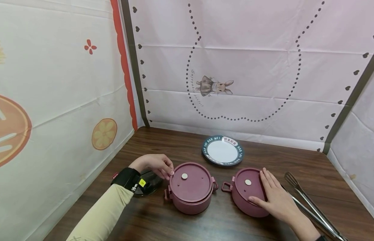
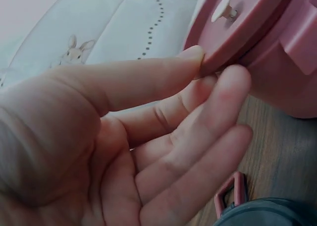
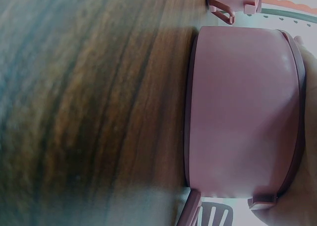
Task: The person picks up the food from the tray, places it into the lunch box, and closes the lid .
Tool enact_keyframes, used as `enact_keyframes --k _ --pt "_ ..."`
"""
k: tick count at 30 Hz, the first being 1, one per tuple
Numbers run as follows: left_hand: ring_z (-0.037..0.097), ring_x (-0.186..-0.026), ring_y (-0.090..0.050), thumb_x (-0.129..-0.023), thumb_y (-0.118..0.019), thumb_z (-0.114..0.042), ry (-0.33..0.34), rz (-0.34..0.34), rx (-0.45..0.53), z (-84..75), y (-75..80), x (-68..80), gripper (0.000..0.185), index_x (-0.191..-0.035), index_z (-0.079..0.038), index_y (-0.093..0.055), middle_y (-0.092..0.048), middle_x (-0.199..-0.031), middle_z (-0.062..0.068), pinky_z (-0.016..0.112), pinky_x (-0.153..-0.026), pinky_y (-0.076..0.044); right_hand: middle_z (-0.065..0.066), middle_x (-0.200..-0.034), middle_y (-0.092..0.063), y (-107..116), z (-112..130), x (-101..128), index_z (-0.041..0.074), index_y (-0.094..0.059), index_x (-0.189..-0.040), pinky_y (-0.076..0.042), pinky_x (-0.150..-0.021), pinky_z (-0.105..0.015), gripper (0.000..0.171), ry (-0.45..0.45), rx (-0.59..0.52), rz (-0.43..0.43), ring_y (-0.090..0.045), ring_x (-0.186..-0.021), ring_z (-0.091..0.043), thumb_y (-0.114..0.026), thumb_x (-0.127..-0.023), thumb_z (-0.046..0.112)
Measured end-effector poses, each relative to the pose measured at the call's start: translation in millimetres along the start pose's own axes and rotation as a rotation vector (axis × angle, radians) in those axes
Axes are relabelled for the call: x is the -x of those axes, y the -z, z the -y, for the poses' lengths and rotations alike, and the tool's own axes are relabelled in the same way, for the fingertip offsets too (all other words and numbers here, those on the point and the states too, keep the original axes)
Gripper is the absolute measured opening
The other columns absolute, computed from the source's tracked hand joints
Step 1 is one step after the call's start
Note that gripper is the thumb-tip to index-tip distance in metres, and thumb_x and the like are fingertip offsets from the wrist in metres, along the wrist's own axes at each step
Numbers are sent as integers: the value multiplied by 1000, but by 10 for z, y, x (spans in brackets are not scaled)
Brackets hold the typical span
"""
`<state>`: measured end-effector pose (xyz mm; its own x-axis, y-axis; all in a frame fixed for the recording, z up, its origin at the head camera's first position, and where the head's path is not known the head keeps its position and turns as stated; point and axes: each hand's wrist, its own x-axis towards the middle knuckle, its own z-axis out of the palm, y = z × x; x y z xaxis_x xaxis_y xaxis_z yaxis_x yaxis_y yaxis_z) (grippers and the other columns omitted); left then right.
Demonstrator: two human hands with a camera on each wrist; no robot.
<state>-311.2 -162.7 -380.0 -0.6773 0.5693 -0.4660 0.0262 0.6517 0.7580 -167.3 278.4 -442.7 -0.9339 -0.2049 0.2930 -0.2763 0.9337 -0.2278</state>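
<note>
Two plum-coloured round lunch pots with side handles stand side by side on the table. My left hand (image 1: 157,166) pinches the edge of the left pot's lid (image 1: 191,182) between thumb and fingertips. That lid, with a small white knob, sits slightly tilted over its pot (image 1: 191,208). In the left wrist view the thumb (image 2: 183,62) is on top of the rim and a finger (image 2: 233,82) lies below it. Fingers spread and fairly straight, my right hand (image 1: 275,197) rests on the right pot's lid (image 1: 247,187), covering its right side.
A white plate with a teal lettered rim (image 1: 222,150) lies behind the pots. Under my left wrist is a dark, glossy rounded object (image 1: 152,184). At the right lie a metal whisk (image 1: 307,197) and another long metal utensil. Printed cloth walls (image 1: 250,67) enclose the table.
</note>
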Motion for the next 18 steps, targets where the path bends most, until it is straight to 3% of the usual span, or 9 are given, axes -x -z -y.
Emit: enact_keyframes --k 5,11,14,18 --pt "9 -70 -70 -92 -69 -14 17 -26 -110 -76 -81 29 11 -86 -5 -70 -72 -76 1 29 -71 -61 -25 -160 -29 -9 3 4 -5 -33 -152 -36 -111 -58 102 1 0 -1 -28 -148 -41 -67 -84 63" --pt "11 -73 -67 -90 -73 -14 -11 -119 -214 -160 -137 70 11 -84 -5 -67 -69 -80 2 32 -73 -60 -26 -161 -28 9 8 2 -5 -32 -153 -35 -112 -59 102 -3 -8 8 -27 -149 -41 -66 -84 63" --pt "12 -77 -64 -88 -74 -17 -57 -179 -267 -158 -156 70 15 -92 -4 -68 -68 -85 4 34 -74 -57 -26 -161 -26 24 8 5 -4 -30 -153 -28 -119 -53 102 -6 -24 18 -26 -149 -42 -66 -85 62" --pt "23 -103 -65 -89 -74 -27 -122 -264 -343 -146 -194 103 41 -121 -2 -63 -68 -115 11 42 -89 -54 -27 -161 -26 60 1 -3 -5 -30 -153 -21 -124 -50 102 10 -44 27 -26 -148 -45 -66 -85 61"
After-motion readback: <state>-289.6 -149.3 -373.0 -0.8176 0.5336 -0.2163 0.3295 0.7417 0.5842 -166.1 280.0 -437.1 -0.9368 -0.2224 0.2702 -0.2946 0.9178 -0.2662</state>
